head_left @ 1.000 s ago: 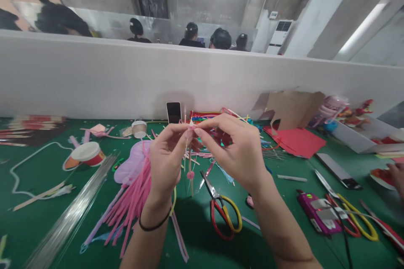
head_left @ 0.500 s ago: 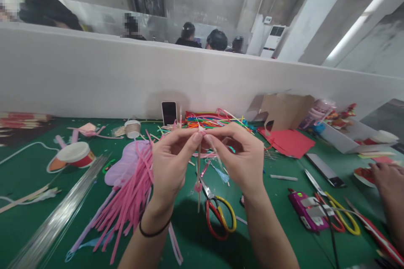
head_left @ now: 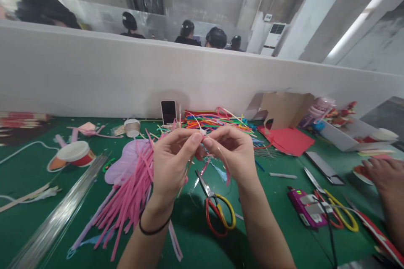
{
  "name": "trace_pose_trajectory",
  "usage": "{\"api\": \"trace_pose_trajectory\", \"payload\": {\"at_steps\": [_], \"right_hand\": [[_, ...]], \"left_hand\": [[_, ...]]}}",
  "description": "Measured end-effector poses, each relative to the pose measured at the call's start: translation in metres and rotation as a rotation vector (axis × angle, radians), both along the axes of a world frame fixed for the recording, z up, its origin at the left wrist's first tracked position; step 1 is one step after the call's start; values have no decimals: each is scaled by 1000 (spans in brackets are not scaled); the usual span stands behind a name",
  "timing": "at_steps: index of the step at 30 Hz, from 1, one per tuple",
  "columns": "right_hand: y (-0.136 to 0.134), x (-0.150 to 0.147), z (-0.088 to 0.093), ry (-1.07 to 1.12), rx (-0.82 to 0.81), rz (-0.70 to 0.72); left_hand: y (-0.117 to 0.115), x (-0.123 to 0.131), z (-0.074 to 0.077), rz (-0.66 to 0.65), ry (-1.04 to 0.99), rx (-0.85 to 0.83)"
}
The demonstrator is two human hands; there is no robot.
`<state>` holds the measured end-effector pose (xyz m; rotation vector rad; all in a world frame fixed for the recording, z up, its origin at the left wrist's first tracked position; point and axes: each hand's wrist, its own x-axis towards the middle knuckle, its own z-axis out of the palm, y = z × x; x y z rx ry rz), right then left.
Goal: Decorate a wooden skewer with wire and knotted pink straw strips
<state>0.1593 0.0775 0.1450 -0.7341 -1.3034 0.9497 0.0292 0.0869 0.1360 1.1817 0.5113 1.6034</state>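
My left hand (head_left: 172, 162) pinches a thin wooden stick (head_left: 179, 192), which slants down beneath the fingers. At its top, between both sets of fingertips, is a small pink-and-white piece (head_left: 203, 132) with a pale strand sticking up. My right hand (head_left: 236, 155) has thumb and finger pressed together at that piece, and a thin translucent strand curves down from them; what exactly it grips is partly hidden. Below the hands lie scissors (head_left: 209, 195) with red and yellow handles. A bundle of pink fuzzy stems (head_left: 126, 206) lies beside my left wrist, partly over a lilac fuzzy shape (head_left: 121, 163).
A phone (head_left: 168, 112) leans on the white partition (head_left: 189, 71) near colourful stems (head_left: 217, 121). Clear strands (head_left: 63, 214) and a paper cup (head_left: 78, 154) lie left. At right are red paper (head_left: 288, 141), a purple device (head_left: 304, 208), more scissors (head_left: 347, 217) and another person's hand (head_left: 383, 176).
The stick has tilted from upright to slanting toward my left palm. My right hand has shifted slightly left, and the strand from it now bows outward.
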Motion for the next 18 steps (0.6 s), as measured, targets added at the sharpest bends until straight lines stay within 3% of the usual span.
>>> {"api": "trace_pose_trajectory", "payload": {"at_steps": [8,18], "right_hand": [[-1,1,-2,-40,27,7],[-1,1,-6,-58,38,18]], "left_hand": [[4,0,1,-77,-93,-85],[4,2,0,22,-55,-64]]}}
